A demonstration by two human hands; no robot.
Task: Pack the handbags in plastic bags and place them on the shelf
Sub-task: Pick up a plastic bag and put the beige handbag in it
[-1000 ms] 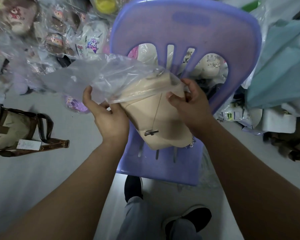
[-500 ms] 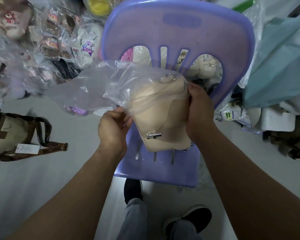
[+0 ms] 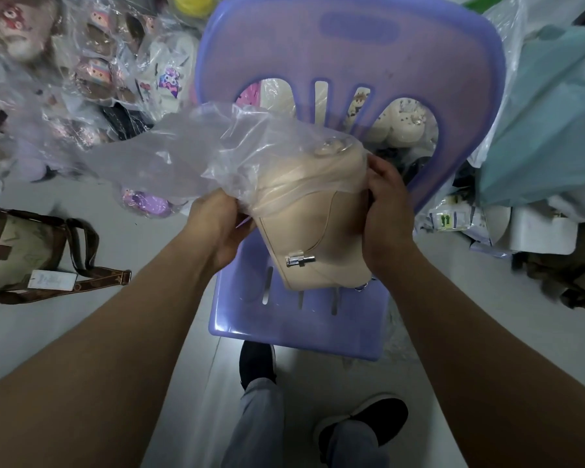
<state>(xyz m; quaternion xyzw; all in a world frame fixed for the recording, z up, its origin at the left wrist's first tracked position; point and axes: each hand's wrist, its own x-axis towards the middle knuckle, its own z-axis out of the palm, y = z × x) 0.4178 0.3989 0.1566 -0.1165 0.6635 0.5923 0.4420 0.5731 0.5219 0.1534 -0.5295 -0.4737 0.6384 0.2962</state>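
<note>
A beige handbag (image 3: 304,238) with a silver clasp is held tilted above the seat of a purple plastic chair (image 3: 348,52). A clear plastic bag (image 3: 190,157) covers the handbag's upper half and trails off to the left. My left hand (image 3: 217,221) pinches the bag's edge at the handbag's left side. My right hand (image 3: 382,211) grips the handbag's right side over the plastic. The lower half with the clasp is bare.
A brown and tan handbag (image 3: 17,251) with a white tag lies on the grey floor at the left. Piles of plastic-wrapped goods (image 3: 92,69) fill the back left. A teal cloth (image 3: 554,123) and boxes crowd the right. My feet (image 3: 362,423) stand below the chair.
The plastic bag has been drawn further down over the beige handbag. My left hand moved from under the bag to its left edge, and my right hand slid down its right side.
</note>
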